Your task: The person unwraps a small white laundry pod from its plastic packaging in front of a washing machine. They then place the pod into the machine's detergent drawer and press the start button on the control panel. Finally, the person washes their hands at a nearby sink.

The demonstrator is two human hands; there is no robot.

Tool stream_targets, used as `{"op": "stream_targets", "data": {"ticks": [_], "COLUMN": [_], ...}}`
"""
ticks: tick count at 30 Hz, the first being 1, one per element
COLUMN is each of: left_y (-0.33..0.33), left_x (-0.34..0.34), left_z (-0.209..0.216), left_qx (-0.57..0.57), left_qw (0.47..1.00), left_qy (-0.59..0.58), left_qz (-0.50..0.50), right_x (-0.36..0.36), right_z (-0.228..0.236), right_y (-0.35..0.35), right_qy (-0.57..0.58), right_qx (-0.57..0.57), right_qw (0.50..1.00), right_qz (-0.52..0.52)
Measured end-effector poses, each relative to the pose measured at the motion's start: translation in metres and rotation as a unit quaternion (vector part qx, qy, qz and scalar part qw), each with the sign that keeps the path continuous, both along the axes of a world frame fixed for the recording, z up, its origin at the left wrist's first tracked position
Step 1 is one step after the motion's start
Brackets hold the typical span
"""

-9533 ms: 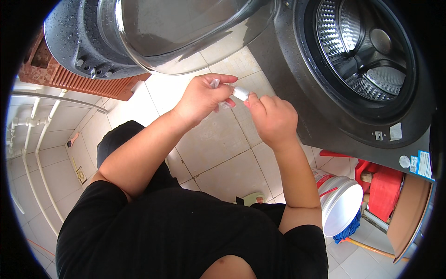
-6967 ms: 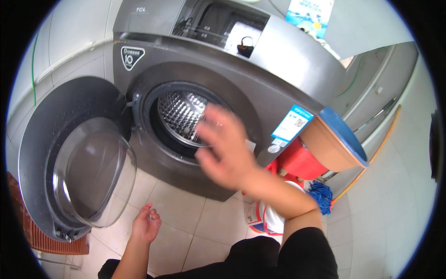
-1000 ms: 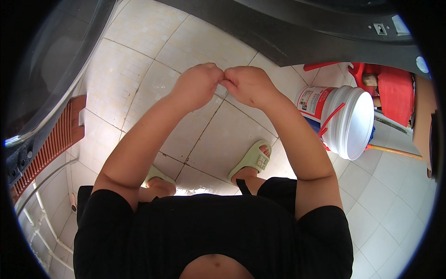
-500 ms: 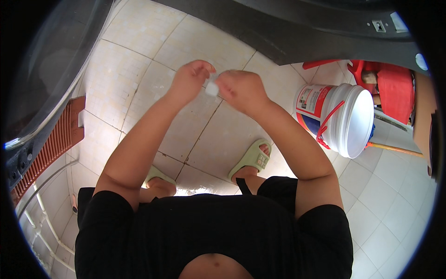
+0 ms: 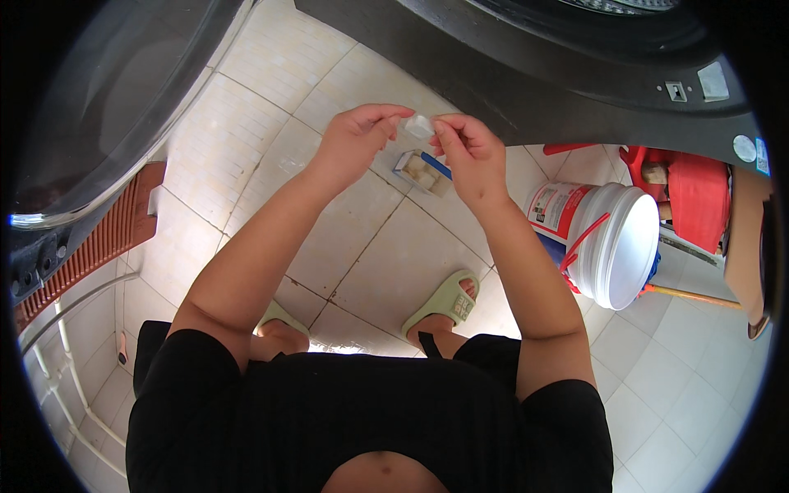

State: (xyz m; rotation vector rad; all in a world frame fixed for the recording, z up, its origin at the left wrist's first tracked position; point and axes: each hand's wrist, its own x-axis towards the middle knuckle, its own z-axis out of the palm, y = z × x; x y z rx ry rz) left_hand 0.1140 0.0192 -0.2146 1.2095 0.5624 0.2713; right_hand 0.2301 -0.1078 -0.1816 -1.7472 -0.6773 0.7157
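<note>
A small white block in what looks like a clear wrapper [image 5: 419,126] is up in front of me, between my two hands. On its left side, my left hand [image 5: 357,138] pinches the wrapper's edge between thumb and forefinger. My right hand [image 5: 470,152] has its thumb and fingers closed on the other side. Below them an open small box [image 5: 422,172] with a blue edge rests on the floor or just above it; pale pieces show inside, and my right hand partly covers it.
A dark front-loading washing machine [image 5: 567,90] spans the upper right, its round door [image 5: 115,99] swung open at upper left. To the right a white bucket [image 5: 604,238] lies tilted beside red things [image 5: 699,201]. A brown ribbed panel [image 5: 99,238] leans at left above white pipes [image 5: 78,378].
Both hands have moved right and slightly up with the white block and spread a little apart. The box beneath them now shows. My view has shifted, revealing more of the machine.
</note>
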Motion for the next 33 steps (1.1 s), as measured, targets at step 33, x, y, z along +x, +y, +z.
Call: {"op": "stream_targets", "data": {"ticks": [33], "left_y": [-0.012], "left_x": [-0.002], "left_z": [0.007], "left_qx": [0.464], "left_qw": [0.882], "left_qy": [0.083], "left_qz": [0.006], "right_x": [-0.020], "right_z": [-0.007], "right_y": [0.005], "right_qy": [-0.238], "right_qx": [-0.152], "right_qw": [0.955], "right_qz": [0.091]}}
